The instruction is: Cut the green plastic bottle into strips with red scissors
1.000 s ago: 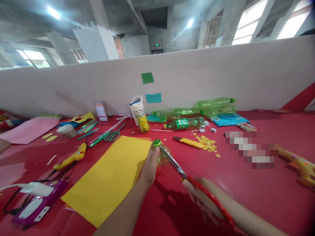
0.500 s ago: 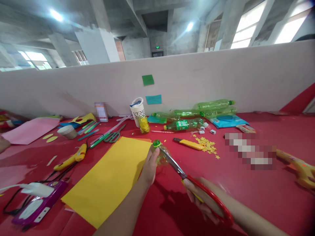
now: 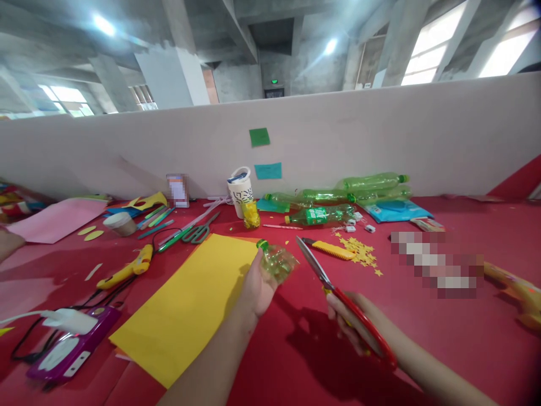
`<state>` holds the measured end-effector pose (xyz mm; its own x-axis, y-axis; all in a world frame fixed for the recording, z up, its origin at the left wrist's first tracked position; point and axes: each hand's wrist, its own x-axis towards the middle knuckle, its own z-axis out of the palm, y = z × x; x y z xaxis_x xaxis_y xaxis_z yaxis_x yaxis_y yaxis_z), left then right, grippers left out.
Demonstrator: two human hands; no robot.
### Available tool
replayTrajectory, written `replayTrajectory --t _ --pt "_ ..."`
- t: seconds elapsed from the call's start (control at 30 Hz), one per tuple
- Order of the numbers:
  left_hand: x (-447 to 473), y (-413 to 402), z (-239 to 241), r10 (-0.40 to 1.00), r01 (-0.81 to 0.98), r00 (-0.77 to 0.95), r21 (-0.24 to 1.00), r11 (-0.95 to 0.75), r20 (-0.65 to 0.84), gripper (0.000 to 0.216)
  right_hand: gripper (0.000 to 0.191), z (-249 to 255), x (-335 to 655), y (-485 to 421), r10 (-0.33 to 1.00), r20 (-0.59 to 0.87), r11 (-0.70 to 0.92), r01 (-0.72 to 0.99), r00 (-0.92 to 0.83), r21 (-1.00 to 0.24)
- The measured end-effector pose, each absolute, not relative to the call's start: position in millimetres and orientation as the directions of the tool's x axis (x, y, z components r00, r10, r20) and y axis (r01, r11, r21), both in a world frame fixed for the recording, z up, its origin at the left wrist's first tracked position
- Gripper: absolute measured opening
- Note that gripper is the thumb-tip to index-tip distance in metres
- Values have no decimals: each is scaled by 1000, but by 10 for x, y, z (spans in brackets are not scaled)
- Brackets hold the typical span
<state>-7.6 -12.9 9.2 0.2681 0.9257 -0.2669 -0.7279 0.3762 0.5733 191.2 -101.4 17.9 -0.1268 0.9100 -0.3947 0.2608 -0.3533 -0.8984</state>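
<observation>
My left hand [image 3: 258, 285] is closed around a small crumpled green plastic bottle piece [image 3: 276, 261] with a green cap, held above the red table [image 3: 422, 327]. My right hand [image 3: 354, 326] grips red-handled scissors [image 3: 338, 293]; their blades point up and left, a short way to the right of the bottle piece and apart from it. A yellow paper sheet [image 3: 190, 304] lies just left of my left hand.
Several green bottles [image 3: 338, 197] lie by the white partition, with a yellow utility knife [image 3: 333, 249], yellow paper stars [image 3: 359, 251], a white cup [image 3: 240, 190], grey scissors [image 3: 198, 231], a yellow glue gun [image 3: 127, 268], a purple power strip [image 3: 63, 352] and pink paper [image 3: 54, 220].
The scissors have come off the bottle piece and moved right. My left hand has tilted the bottle piece, showing more of its crumpled body.
</observation>
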Motion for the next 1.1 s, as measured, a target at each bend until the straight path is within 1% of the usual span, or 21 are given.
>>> replayTrajectory --t 0.07,0.13,0.2,0.3,0.37,0.47,0.57,0.67,0.77,0.87,1.1 --pt "-66 -156 107 916 -721 299 566 401 -268 33 51 165 1933 -1005 923 -370 -313 351 -108 -883" --pt "-68 -176 131 908 -712 334 564 418 -251 37 49 185 1965 -1001 927 -339 -241 440 -159 -865" --pt "-79 -182 153 907 -714 341 560 420 -246 35 47 235 2005 -1000 928 -296 -135 535 -226 -834" --pt "-113 -153 166 913 -730 263 554 400 -312 26 44 337 2049 -1011 929 -225 28 664 -293 -747" --pt "-139 -119 164 920 -742 174 567 357 -351 24 42 395 2055 -1034 912 -248 57 699 -327 -713" --pt "-165 -84 155 936 -746 96 598 293 -339 25 46 434 2029 -1081 884 -324 6 703 -336 -711" --pt "-152 -90 140 947 -734 113 617 283 -300 26 53 411 1990 -1118 863 -398 -100 668 -310 -737" --pt "-108 -116 120 959 -711 132 650 269 -252 27 56 355 1967 -1134 853 -430 -194 586 -296 -787" --pt "-67 -133 106 962 -686 131 678 264 -241 29 55 300 1958 -1140 848 -441 -278 463 -293 -842" --pt "-47 -141 103 967 -679 116 693 242 -225 30 53 265 1944 -1143 840 -442 -313 386 -314 -868" --pt "-36 -160 110 963 -657 112 709 258 -246 30 51 261 1912 -1139 821 -472 -349 372 -322 -860"
